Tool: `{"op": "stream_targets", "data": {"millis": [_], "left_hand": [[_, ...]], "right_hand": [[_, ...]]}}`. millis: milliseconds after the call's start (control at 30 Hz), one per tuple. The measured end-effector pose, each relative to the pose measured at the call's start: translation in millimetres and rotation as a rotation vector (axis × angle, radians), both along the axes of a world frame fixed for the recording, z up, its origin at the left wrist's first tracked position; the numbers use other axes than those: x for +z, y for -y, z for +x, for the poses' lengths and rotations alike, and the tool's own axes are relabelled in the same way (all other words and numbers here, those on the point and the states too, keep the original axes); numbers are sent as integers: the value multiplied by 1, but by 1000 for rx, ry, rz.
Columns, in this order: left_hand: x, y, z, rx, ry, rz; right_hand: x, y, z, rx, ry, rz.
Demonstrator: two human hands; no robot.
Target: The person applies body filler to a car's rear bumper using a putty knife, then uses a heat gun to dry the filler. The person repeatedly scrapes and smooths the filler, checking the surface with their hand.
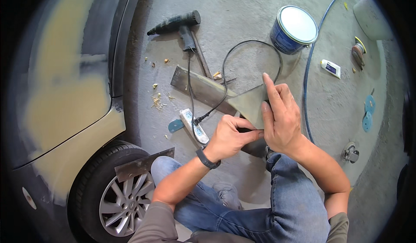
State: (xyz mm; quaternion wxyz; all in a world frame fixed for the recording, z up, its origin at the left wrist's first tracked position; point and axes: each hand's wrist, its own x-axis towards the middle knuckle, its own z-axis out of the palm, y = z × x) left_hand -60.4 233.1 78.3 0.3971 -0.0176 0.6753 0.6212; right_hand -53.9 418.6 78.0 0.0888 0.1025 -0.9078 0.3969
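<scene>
A thin grey-green plate is held up in front of my knees, one pointed corner toward the left. My left hand, with a dark band at the wrist, pinches its near edge between thumb and finger. My right hand is closed on the plate's right side, thumb toward the plate and forefinger stretched upward; part of its grip is hidden. Beyond the plate lies a long flat grey strip on the floor. A black heat gun rests farther off, its cable looping toward a white power strip.
On the left stands a car with putty-coloured patches on its panel and a wheel. A dark flat plate leans near the tyre. Toward the right are a blue can, a hose, a white tube and blue sanding discs.
</scene>
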Motion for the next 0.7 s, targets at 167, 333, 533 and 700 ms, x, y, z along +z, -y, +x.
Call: {"op": "stream_targets", "data": {"millis": [167,333,533,700], "left_hand": [[-2,33,-27,88,-2,42],[-1,65,-70,467,-367,-24],[-7,-27,3,188,-451,211],[-1,-18,-16,463,-145,236]], "right_hand": [[-5,-13,17,25,-41,-17],[-6,-28,30,-4,70,-96],[-27,-18,15,-381,358,-989],[-30,-30,31,48,323,-525]]}}
